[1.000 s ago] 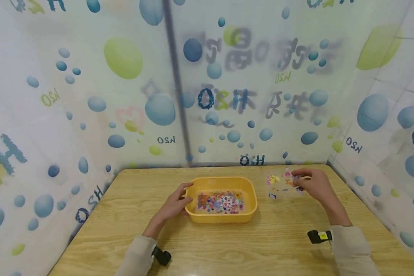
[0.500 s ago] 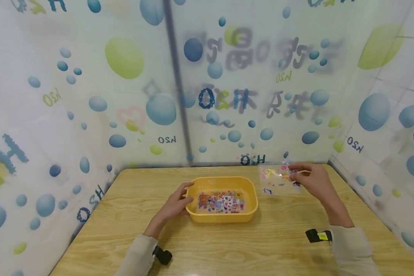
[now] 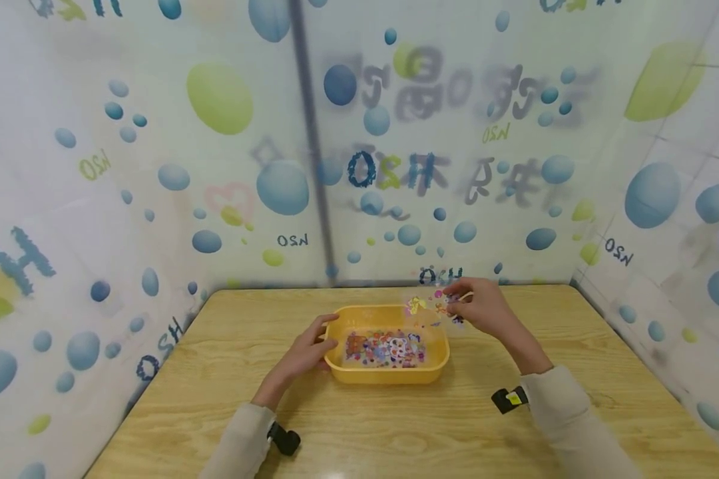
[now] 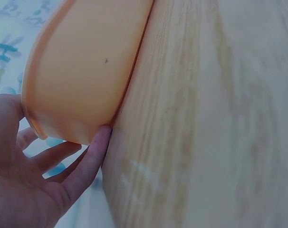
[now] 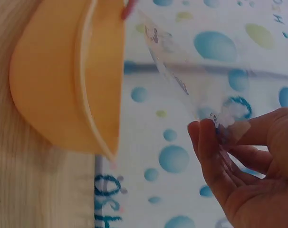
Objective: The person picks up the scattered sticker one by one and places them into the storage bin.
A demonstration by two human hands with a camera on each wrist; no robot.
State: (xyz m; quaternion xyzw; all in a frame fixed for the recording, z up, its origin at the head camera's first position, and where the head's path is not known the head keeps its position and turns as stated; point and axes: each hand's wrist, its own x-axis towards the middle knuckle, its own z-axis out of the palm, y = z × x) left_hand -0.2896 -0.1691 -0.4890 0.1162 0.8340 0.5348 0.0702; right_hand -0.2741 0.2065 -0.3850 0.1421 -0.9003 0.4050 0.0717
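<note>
A yellow plastic basin stands on the table, with a colourful sheet of cartoon stickers lying flat inside it. My left hand grips the basin's left end, its thumb at the rim; in the left wrist view a fingertip touches the wall close to the tabletop. Between thumb and fingers, my right hand pinches the edge of a clear sticker sheet printed with small coloured figures. That sheet hangs over the basin's far right corner, and in the right wrist view it appears tilted above the rim.
The wooden table extends around the basin on all sides. Behind it hangs a curtain with blue and green spots, continuing along both sides. A black wrist camera sits at the right cuff, another camera at the left.
My right hand has carried the clear sticker sheet leftward from beside the basin to over its far right corner. The left hand and the basin have stayed in place.
</note>
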